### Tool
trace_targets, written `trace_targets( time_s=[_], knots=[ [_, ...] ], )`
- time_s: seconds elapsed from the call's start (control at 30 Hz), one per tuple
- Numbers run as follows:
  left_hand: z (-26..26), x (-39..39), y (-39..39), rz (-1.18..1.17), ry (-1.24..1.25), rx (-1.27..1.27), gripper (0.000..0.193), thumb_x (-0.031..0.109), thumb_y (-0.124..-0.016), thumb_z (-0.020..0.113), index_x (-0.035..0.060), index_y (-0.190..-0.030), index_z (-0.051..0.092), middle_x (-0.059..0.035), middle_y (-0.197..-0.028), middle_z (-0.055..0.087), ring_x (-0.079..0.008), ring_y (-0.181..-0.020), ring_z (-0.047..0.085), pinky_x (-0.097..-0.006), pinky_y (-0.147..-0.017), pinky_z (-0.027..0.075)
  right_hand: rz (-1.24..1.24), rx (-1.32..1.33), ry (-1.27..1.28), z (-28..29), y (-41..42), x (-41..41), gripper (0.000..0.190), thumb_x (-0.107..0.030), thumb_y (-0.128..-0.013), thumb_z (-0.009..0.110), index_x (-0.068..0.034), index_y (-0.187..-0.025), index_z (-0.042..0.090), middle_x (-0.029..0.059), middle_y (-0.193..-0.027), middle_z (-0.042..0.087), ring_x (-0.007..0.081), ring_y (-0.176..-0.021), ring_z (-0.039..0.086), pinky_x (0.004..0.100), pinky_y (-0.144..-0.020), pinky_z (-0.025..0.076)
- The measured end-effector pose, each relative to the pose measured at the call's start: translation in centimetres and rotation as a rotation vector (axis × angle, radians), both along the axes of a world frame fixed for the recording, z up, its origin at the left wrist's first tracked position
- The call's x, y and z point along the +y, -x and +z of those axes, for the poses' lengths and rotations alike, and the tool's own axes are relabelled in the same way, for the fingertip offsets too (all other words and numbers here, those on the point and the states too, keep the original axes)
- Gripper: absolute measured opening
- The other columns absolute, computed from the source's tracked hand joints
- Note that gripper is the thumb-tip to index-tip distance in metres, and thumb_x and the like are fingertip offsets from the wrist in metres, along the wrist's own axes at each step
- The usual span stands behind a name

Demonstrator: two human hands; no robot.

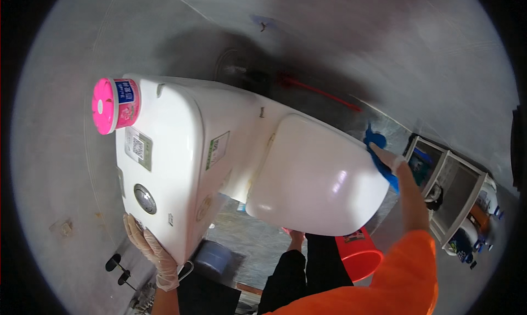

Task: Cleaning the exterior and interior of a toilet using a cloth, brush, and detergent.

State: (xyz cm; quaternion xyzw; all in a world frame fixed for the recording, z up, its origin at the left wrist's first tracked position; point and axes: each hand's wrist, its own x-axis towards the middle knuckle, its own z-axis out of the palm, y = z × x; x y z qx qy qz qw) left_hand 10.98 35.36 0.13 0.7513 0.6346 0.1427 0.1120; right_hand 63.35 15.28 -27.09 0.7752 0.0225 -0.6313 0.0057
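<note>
A white ceramic toilet stands before me, its tank [164, 150] on the left and its lowered lid [317, 175] to the right. My left hand [152, 249], in a thin translucent glove, rests on the near corner of the tank top and holds nothing. At the rounded front end of the lid, my right hand [385, 156] wears a similar glove and grips a blue cloth [376, 138] against the edge. A round flush button [145, 199] is set into the tank top. The right fingertips are partly hidden by the cloth.
A pink air-freshener tub [117, 106] sits on the tank's far corner. Behind the toilet lies a red-handled brush [325, 93]. A white shelf rack [453, 191] with several bottles stands at right. By my legs are a red bucket [360, 257] and a bluish bin [213, 256].
</note>
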Motion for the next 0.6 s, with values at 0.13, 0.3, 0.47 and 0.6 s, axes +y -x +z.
trace_targets(
  time_s=[0.13,0.3,0.47,0.6],
  knots=[
    [0.1,-0.1,0.5,-0.017,-0.010,0.015,0.046,0.026,-0.096,0.031,-0.0011,-0.133,0.029,-0.0177,-0.138,0.024,-0.0282,-0.129,0.023,-0.0389,-0.106,0.022,0.184,0.028,-0.131,4.0,5.4,10.4,0.092,-0.072,-0.075,0.039,0.000,-0.133,0.035,0.0190,-0.136,0.036,0.0308,-0.122,0.038,0.0363,-0.102,0.027],
    [-1.0,0.0,-0.7,-0.027,0.046,-0.090,0.047,0.028,-0.096,0.033,-0.0002,-0.134,0.029,-0.0151,-0.139,0.024,-0.0259,-0.130,0.023,-0.0377,-0.106,0.021,0.427,0.160,-0.652,-1.5,11.8,24.4,0.082,-0.071,-0.076,0.032,-0.011,-0.130,0.043,0.0147,-0.135,0.040,0.0287,-0.124,0.039,0.0354,-0.102,0.027],
    [-0.1,0.0,1.5,0.086,0.059,-0.173,0.053,0.036,-0.095,0.036,0.0032,-0.135,0.027,-0.0132,-0.138,0.027,-0.0240,-0.127,0.027,-0.0375,-0.105,0.024,0.271,0.175,-0.485,2.7,12.3,23.8,0.087,-0.072,-0.070,0.042,-0.008,-0.129,0.044,0.0176,-0.133,0.041,0.0288,-0.124,0.039,0.0356,-0.103,0.027],
    [-0.1,0.1,1.1,0.061,0.042,-0.183,0.056,0.039,-0.095,0.035,0.0021,-0.135,0.026,-0.0132,-0.137,0.028,-0.0243,-0.125,0.031,-0.0377,-0.104,0.025,0.215,0.181,-0.434,0.8,6.4,12.0,0.086,-0.069,-0.076,0.038,-0.004,-0.133,0.037,0.0161,-0.138,0.035,0.0277,-0.129,0.030,0.0324,-0.106,0.018]
  ],
)
